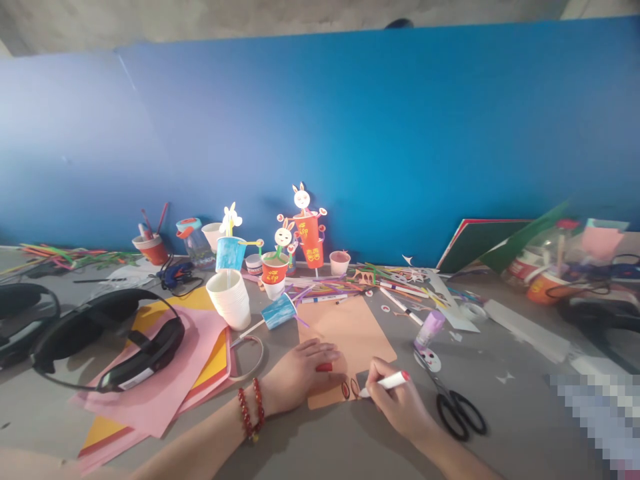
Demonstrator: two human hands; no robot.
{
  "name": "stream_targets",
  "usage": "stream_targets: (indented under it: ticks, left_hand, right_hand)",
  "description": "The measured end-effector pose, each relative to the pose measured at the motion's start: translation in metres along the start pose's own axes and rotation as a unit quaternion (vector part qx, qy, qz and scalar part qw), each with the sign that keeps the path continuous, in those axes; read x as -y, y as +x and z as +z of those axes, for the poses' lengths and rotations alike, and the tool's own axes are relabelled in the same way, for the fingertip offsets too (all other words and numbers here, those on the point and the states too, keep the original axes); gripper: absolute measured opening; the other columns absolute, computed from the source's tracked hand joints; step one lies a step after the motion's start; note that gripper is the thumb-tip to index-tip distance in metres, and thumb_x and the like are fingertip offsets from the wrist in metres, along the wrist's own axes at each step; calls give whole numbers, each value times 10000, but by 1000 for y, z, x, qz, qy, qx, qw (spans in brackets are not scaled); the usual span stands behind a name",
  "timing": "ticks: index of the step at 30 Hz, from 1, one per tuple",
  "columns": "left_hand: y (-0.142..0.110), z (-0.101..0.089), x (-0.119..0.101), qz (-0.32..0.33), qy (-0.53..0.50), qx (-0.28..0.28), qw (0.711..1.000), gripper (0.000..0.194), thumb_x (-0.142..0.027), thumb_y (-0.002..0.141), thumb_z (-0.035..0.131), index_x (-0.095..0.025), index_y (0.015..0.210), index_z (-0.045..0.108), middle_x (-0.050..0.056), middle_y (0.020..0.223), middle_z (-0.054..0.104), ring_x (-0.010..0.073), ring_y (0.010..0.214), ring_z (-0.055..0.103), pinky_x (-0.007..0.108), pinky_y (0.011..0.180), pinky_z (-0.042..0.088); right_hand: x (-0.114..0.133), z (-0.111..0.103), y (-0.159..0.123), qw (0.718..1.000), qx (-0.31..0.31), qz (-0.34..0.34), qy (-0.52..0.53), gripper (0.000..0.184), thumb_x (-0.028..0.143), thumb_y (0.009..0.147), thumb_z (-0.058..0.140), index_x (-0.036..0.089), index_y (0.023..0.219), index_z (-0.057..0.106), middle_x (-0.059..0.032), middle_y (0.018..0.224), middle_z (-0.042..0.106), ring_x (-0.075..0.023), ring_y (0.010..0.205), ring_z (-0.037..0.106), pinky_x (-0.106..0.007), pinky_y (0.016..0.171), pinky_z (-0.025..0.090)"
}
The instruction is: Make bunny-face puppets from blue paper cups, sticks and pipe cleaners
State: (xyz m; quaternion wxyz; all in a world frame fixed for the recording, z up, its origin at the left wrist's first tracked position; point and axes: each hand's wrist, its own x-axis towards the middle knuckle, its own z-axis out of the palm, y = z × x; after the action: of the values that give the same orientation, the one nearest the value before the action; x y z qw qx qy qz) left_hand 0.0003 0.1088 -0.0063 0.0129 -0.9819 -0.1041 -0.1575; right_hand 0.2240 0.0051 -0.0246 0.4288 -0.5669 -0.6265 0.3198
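Near the table's front, an orange sheet of paper (357, 330) lies under both hands. My left hand (300, 370) rests palm-down on its left part, with a small red marker cap (324, 367) tucked between thumb and fingers. A white marker with a red end (393, 381) is pinched in my right hand (395, 403), its tip down on the paper's lower right. Beside the tip are two outlined ovals (345, 390) with reddish insides. To the right lie black-handled scissors (455, 407), their blades over a white paper face (431, 361). A purple glue stick (430, 330) stands behind them.
Stacked white paper cups (229, 300) and rabbit-headed cup figures (306, 233) stand at the back. Loose markers and coloured sticks (330, 288) lie before them. Pink and yellow sheets (170, 373) and a black headset (145, 340) are at left. A blue panel (400, 133) rises behind.
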Motion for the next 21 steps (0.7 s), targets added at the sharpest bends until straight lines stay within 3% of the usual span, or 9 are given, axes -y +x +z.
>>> stream_targets:
  ticks: [5, 21]
  left_hand:
    - [0, -1, 0, 4, 2, -10, 1000, 280, -312, 999, 506, -341, 1241, 643, 60, 1337, 649, 223, 1246, 583, 423, 1088, 423]
    - [2, -7, -2, 3, -10, -10, 1000, 265, -305, 999, 502, -320, 1204, 670, 71, 1329, 654, 224, 1239, 587, 408, 1082, 425]
  right_hand:
    - [-3, 0, 1, 999, -15, -3, 31, 208, 225, 863, 412, 249, 660, 373, 77, 543, 385, -124, 496, 375, -236, 498, 277]
    - [0, 1, 1, 1000, -11, 3, -14, 193, 259, 875, 452, 241, 683, 433, 60, 554, 473, -137, 533, 456, -224, 540, 338]
